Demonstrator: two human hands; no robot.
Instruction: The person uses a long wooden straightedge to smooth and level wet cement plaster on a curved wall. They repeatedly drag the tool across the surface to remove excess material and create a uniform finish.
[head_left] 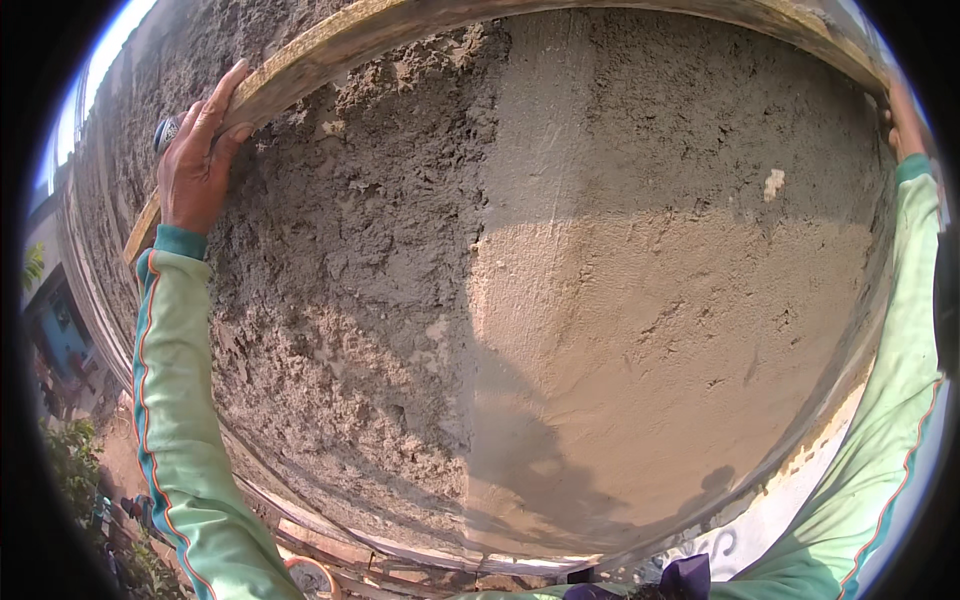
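A long wooden straightedge board [345, 45] spans the upper part of the view, lying across a mortar-covered wall. My left hand [197, 170] grips it toward its left end, thumb on the lower edge and fingers over the upper side. Far to the right, my right hand [905, 122] holds the other end; its fingers are partly hidden. Below the board, the left part of the wall carries rough, lumpy mortar [340, 220]. A paler, smoother vertical band [530, 200] runs down the middle. To its right the plaster [690, 300] is flatter, with scattered pits.
A ledge [440, 550] runs along the wall's bottom, with bricks below it. At the lower left, far down, are green plants [75, 460] and a blue doorway or building front [62, 335]. My shadow falls on the lower plaster. Dark purple cloth [686, 578] shows at the bottom edge.
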